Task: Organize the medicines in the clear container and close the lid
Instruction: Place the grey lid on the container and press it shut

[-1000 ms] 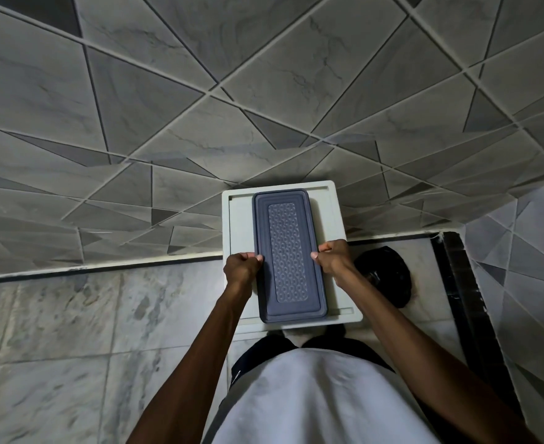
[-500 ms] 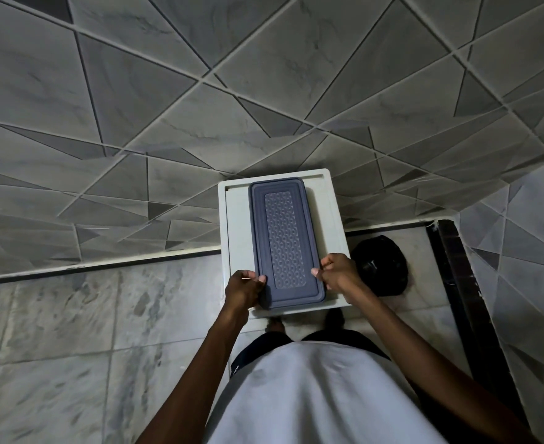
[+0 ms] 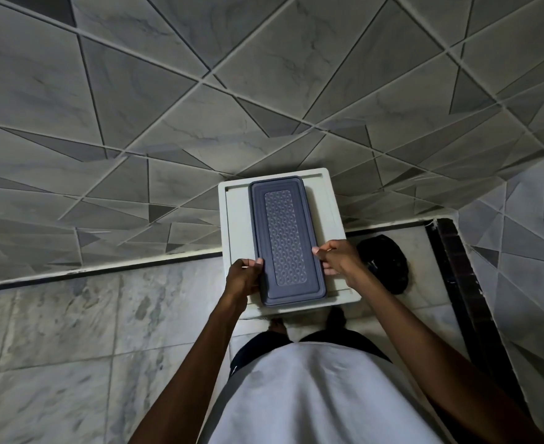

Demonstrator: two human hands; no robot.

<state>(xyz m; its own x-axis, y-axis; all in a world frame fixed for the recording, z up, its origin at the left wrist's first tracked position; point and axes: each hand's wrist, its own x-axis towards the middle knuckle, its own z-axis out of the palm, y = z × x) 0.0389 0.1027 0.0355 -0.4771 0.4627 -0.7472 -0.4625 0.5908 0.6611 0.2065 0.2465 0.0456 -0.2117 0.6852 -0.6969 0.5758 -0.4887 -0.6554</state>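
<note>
A long grey-blue plastic lid with a textured centre panel (image 3: 285,240) lies flat on a square white counter (image 3: 331,213). The left grip (image 3: 243,278) curls closed on its near left edge; the right grip (image 3: 336,257) pinches its near right edge. A black rounded object (image 3: 384,264) sits on the floor beside the counter.

The lid (image 3: 286,241) is slate blue-grey, its middle panel embossed with a repeating scale-like pattern. The bench (image 3: 328,200) under it is off-white. Wall tiles (image 3: 168,91) are grey marble cut into triangles, with pale grout. The floor (image 3: 71,331) is mottled grey-white marble. A black bag (image 3: 384,264) lies there. The shirt (image 3: 312,395) is plain white.
</note>
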